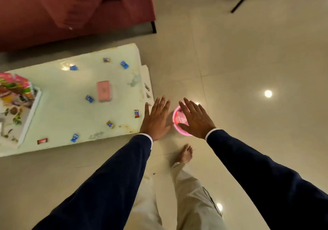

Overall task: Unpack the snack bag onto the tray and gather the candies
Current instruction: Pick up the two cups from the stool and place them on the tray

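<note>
- Left hand (156, 119) & right hand (196, 118): both grips spread flat, holding nothing, right one above round pink plastic bowl (177, 128) on floor
- Small wrapped candies (124, 64) scattered over pale glossy bench (58, 105)
- Colourful snack bag (16, 86) on white tray (30, 116), bench's left end
- Pink flat box (104, 90) mid-bench

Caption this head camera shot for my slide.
Both open hands reach toward a pink bowl beside a candy-strewn white table.
</note>
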### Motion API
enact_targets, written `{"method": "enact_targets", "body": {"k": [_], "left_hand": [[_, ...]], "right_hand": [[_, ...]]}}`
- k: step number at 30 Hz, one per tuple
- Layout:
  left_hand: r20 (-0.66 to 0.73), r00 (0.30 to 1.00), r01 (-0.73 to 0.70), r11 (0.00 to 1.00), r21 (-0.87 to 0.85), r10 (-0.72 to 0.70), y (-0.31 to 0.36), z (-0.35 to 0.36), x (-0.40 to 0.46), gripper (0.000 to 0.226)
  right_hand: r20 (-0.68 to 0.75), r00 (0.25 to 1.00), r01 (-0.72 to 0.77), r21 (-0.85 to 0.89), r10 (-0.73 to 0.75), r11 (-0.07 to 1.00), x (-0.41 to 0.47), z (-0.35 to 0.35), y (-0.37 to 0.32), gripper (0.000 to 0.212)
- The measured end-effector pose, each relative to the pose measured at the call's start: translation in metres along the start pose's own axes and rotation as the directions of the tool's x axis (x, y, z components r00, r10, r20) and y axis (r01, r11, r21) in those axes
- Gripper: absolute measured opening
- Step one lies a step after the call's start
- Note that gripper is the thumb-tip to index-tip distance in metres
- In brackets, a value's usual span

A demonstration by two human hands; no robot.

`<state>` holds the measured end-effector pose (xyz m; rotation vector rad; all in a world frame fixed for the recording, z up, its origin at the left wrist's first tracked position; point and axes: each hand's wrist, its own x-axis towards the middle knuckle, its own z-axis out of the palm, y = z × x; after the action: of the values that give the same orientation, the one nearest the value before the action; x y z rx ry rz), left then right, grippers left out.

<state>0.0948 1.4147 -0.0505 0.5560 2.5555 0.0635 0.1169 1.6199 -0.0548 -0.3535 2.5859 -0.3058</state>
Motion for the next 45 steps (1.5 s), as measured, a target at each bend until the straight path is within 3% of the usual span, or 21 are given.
{"method": "enact_targets", "body": {"k": [8,15,30,39,45], "left_hand": [[-0.108,0.98,0.17,0.985,0.03,-0.166,-0.056,-0.061,-0.121,0.091],[-0.181,0.927,0.33,0.944,-0.025,-0.329,-0.157,-0.076,-0.221,0.084],[-0.261,0.717,0.609,0.763,-0.216,-0.646,-0.412,-0.053,-0.464,0.08],[-0.218,0.646,0.658,0.679,-0.327,-0.731,-0.519,-0.035,-0.503,0.077],[-0.163,0.613,0.695,0.626,-0.354,-0.773,-0.61,-0.043,-0.517,0.076]], "right_hand": [[-0.035,0.983,0.173,-0.126,-0.179,0.977,-0.021,-0.085,-0.097,0.092],[-0.053,0.943,0.309,-0.221,-0.327,0.925,0.02,-0.129,-0.231,0.091],[-0.003,0.768,0.586,-0.402,-0.641,0.704,0.09,-0.122,-0.592,0.089],[0.082,0.696,0.679,-0.397,-0.713,0.618,0.154,-0.098,-0.72,0.087],[0.126,0.687,0.704,-0.361,-0.716,0.611,0.221,-0.091,-0.807,0.084]]}}
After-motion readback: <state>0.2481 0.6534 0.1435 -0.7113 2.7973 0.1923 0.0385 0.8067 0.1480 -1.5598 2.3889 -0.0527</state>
